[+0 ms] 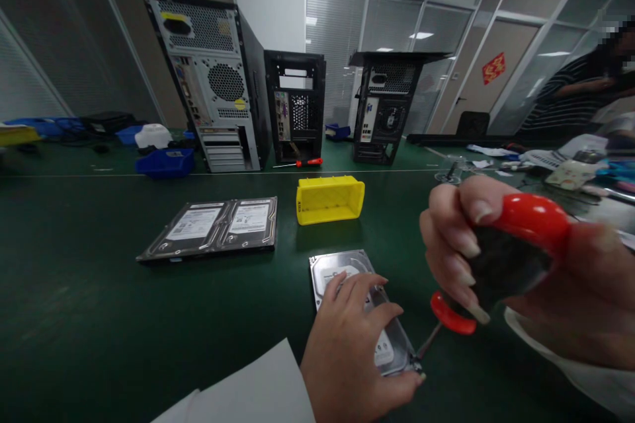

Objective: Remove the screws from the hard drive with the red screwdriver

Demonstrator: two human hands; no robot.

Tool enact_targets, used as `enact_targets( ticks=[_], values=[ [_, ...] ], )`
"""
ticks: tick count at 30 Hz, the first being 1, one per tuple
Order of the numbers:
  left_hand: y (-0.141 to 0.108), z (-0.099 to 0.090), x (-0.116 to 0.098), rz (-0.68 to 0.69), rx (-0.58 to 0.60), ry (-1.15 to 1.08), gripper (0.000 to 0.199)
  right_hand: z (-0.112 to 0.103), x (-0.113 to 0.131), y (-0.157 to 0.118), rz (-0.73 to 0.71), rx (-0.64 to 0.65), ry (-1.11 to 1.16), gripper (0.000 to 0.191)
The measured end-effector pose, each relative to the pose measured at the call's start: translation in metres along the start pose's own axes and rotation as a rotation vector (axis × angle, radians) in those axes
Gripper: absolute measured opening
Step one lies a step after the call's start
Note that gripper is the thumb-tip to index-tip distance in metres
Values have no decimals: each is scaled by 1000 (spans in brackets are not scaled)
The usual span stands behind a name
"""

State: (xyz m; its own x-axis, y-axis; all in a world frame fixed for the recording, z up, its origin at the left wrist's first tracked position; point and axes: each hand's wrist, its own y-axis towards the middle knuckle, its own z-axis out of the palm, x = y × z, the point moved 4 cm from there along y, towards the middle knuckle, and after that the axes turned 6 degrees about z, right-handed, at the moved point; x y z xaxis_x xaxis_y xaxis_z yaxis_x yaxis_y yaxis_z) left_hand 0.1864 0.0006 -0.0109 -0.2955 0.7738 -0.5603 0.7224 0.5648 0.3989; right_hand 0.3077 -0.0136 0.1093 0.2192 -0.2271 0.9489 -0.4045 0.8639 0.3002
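Note:
A silver hard drive (391,330) with a white label lies on the green table, front centre. My left hand (350,350) rests on it, fingers bent over its top and thumb at its near right corner. My right hand (461,244) is wrapped round the red and black handle of a screwdriver (516,258). The screwdriver's thin shaft slants down left, its tip at the drive's near right corner beside my left thumb. Beyond the drive stands a yellow bin (330,201). Two more hard drives (213,228) lie side by side to the left.
Three computer cases (255,79) (322,86) (380,106) stand at the back of the table (99,291). A small red screwdriver (310,162) and blue bins (166,163) lie near them. A person (570,92) in stripes is at the far right, behind clutter.

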Motion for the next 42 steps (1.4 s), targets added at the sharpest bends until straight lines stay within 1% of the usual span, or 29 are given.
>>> enact_targets(
  ticks=[2,4,9,10,13,15,19,22,25,26,28,30,33,36,38,42],
  values=[
    [0,0,0,-2,4,-2,54,0,-2,2,-23,-23,45,23],
    [0,1,0,-8,8,-3,54,0,-5,3,-29,-14,96,27],
    [-2,2,2,-2,15,-5,52,0,-9,1,-7,77,227,26],
    [-3,3,2,2,14,-3,52,1,-8,0,3,80,226,26],
    [-4,4,2,1,24,7,54,2,-3,-2,21,62,148,38],
    [-3,4,1,-5,44,14,54,5,0,-3,15,67,110,39],
    [-1,4,2,-12,104,33,57,6,-5,-1,52,73,197,31],
    [0,5,3,-6,142,44,57,4,-12,0,84,127,254,34],
    [0,5,3,-7,147,46,56,4,-15,-2,79,182,261,35],
    [0,5,3,-9,143,45,56,4,-15,-2,73,180,249,34],
    [0,6,2,-9,139,44,56,5,-11,-3,78,132,195,32],
    [-1,6,2,-6,144,44,57,7,-7,-4,110,66,129,39],
    [-3,1,4,26,156,48,63,11,-4,-5,157,62,69,39],
    [-4,-8,7,123,232,33,76,9,-3,-3,95,43,75,35],
    [-4,-16,10,177,293,7,83,6,-5,-1,48,59,104,31],
    [-2,-28,12,220,358,-40,86,3,-8,5,9,106,111,29]
  ],
)
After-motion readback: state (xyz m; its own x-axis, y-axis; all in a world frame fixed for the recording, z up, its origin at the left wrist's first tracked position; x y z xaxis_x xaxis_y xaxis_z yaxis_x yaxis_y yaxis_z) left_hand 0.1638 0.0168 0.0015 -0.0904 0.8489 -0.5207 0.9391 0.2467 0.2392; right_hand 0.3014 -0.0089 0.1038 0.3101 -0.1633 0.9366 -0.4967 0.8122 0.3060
